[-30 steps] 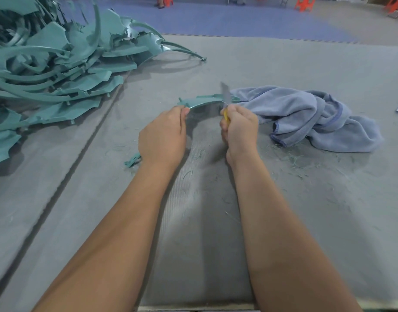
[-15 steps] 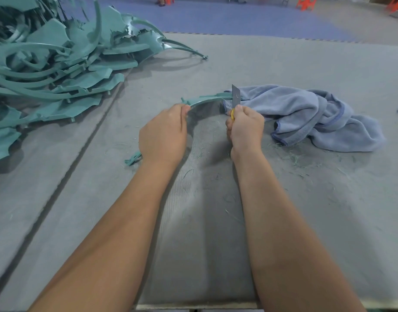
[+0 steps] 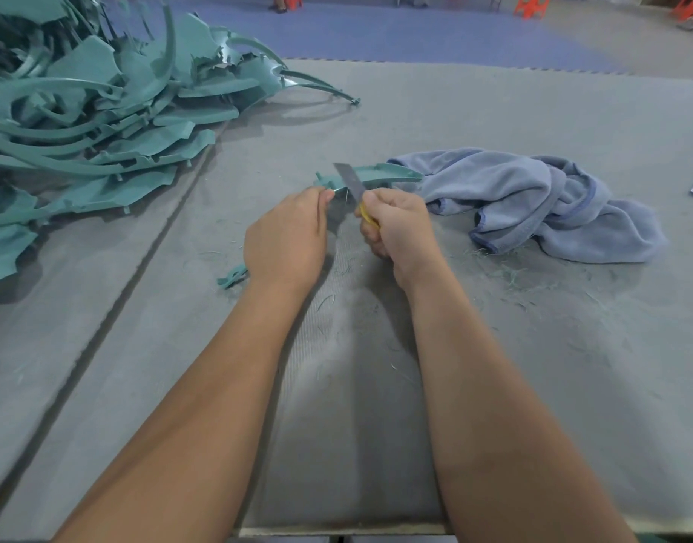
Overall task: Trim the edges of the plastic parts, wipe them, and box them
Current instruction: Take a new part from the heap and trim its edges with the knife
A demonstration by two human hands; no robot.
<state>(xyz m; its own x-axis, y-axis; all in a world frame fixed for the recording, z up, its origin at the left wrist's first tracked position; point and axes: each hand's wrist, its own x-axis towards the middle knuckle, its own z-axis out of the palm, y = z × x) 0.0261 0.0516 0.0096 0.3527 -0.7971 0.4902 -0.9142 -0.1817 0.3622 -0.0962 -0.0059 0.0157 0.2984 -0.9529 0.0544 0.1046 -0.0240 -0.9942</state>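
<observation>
Seen from the head camera, the left hand (image 3: 286,237) grips one end of a curved teal plastic part (image 3: 376,175), fingers curled round it, the thumb tip close to the cutting line. The right hand (image 3: 399,229) is closed round the yellow handle of a utility knife (image 3: 354,188), whose bare blade leans left across the part's near edge. The part arcs between the two hands, just above the grey desk (image 3: 533,346), its far tip touching a crumpled blue cloth (image 3: 540,201).

Risks, as judged: the blade lies near the left thumb, so a slip along the edge could cut it; a tilted blade could dig into the part instead of shaving the flash; the thin arc may flex and jump under pressure. Fine teal shavings (image 3: 509,276) litter the desk beside the cloth and could cling to it, soiling later wiping.

Containers: no box shows in this view, so nothing can be said of boxed parts. A heap of untrimmed-looking parts (image 3: 102,123) lies far left, well apart.
</observation>
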